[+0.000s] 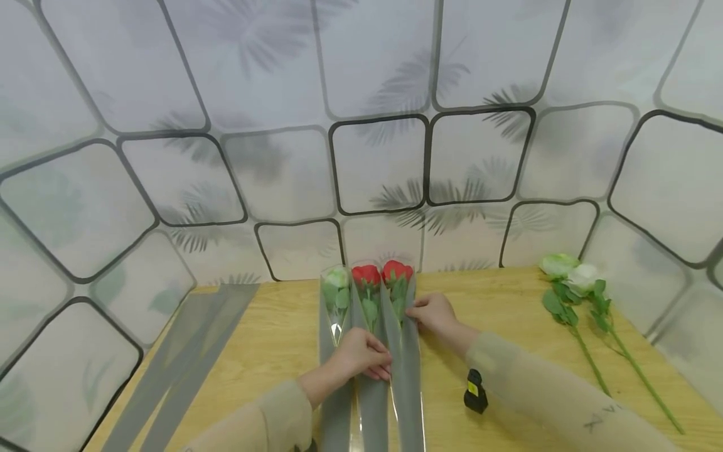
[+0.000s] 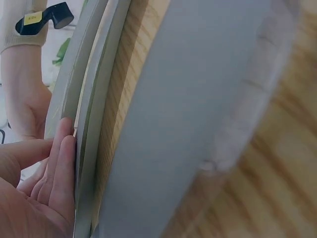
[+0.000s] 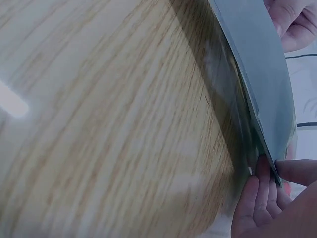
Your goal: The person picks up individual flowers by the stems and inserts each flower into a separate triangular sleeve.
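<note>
Three grey-and-clear flower sleeves lie side by side on the wooden table. The left sleeve (image 1: 334,402) holds a pale green-white rose (image 1: 336,279); the middle sleeve (image 1: 373,408) holds a red rose (image 1: 367,275). Another red rose (image 1: 397,271) is in the right sleeve (image 1: 408,389). My left hand (image 1: 358,356) reaches over the middle sleeve and pinches the right sleeve's left edge between thumb and fingers. Higher up, just below the bloom, my right hand (image 1: 435,314) pinches that sleeve's right edge, its thumb (image 3: 297,171) on the grey face and fingers behind.
Flat grey sleeves (image 1: 194,358) lie overlapping at the table's left. On the right are two loose stems, one with a pale green rose (image 1: 558,265), one with a white rose (image 1: 583,278). A black device (image 1: 475,392) is at the right wrist. A patterned curtain (image 1: 378,163) surrounds the table.
</note>
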A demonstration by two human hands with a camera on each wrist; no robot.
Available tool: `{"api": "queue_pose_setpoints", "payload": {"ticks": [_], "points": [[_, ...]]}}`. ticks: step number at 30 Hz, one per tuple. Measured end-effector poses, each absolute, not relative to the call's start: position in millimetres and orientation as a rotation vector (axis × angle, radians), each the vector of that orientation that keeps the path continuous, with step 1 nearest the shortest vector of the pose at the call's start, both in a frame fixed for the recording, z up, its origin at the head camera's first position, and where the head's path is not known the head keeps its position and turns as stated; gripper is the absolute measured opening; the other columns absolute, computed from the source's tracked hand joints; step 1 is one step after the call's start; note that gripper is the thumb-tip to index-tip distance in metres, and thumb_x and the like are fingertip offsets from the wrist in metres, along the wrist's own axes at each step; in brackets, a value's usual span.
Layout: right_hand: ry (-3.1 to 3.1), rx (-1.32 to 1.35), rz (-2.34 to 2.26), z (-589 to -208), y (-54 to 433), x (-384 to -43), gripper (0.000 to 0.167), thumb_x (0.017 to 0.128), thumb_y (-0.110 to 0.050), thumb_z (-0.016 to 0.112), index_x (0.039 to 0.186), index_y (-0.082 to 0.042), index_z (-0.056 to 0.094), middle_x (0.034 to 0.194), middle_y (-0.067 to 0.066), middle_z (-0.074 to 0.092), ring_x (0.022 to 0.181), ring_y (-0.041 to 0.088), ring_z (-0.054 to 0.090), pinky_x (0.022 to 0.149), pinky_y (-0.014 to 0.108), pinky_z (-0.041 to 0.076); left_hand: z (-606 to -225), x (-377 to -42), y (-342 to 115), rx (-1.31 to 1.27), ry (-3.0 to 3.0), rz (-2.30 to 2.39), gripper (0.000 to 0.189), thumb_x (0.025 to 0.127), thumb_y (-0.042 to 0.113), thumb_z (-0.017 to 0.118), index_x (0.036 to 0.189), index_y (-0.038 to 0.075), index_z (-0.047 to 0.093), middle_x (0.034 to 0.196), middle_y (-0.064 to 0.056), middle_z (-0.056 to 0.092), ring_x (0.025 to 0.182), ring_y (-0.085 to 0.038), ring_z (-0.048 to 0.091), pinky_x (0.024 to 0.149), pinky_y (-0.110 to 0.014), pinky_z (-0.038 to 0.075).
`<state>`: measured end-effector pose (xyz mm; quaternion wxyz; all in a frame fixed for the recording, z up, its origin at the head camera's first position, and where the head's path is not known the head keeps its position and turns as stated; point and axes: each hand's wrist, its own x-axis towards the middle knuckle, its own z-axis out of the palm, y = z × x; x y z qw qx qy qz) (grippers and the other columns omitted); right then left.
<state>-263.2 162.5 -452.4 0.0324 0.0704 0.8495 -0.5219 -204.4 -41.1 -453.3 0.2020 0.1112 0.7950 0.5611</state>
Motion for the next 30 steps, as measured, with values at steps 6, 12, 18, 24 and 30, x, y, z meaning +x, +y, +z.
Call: {"api": "queue_pose_setpoints", "payload": {"ticks": [6,12,18,24,30], "points": [[2.673,0.196,-1.532,-452.6,164.3,-265.7,0.019,0.090,-0.005,0.078,0.102,0.010,0.076,0.080,0.009,0.073,0.066,0.010,0.060,0.061,0.021,0.052,-452.8,-206.0,-40.7,0.312,2.236,1.549,0.009,0.094,-0.002,0.075,0.094,-0.011,0.078,0.080,-0.026,0.079,0.069,-0.033,0.081,0.060,-0.034,0.066],[2.678,0.173,-1.527,-454.6,165.9,-264.9,0.018,0.088,-0.002,0.079,0.099,0.011,0.075,0.078,0.009,0.073,0.060,0.007,0.060,0.059,0.021,0.053,-454.1,-205.0,-40.1,0.302,2.234,1.543,0.009,0.094,-0.003,0.075,0.094,-0.011,0.078,0.079,-0.025,0.079,0.068,-0.031,0.081,0.060,-0.033,0.066],[2.649,0.202,-1.561,-453.4,167.3,-264.8,0.019,0.088,-0.001,0.079,0.100,0.012,0.074,0.081,0.010,0.073,0.064,0.009,0.062,0.060,0.021,0.055,-452.8,-207.7,-39.9,0.322,2.243,1.526,0.009,0.093,-0.003,0.076,0.092,-0.011,0.078,0.078,-0.025,0.079,0.066,-0.029,0.080,0.059,-0.032,0.066],[2.651,0.201,-1.557,-455.5,165.8,-270.3,0.018,0.086,-0.001,0.079,0.098,0.011,0.073,0.082,0.010,0.073,0.066,0.009,0.063,0.060,0.021,0.055,-451.6,-211.1,-40.3,0.319,2.265,1.499,0.008,0.093,-0.003,0.076,0.092,-0.011,0.078,0.077,-0.024,0.079,0.064,-0.027,0.080,0.059,-0.032,0.066],[2.593,0.226,-1.602,-455.6,162.0,-271.0,0.016,0.088,0.001,0.078,0.100,0.011,0.072,0.084,0.009,0.071,0.068,0.011,0.063,0.062,0.023,0.058,-451.5,-211.2,-42.8,0.326,2.291,1.470,0.008,0.093,-0.003,0.076,0.090,-0.010,0.079,0.077,-0.023,0.079,0.063,-0.025,0.079,0.058,-0.031,0.065]]}}
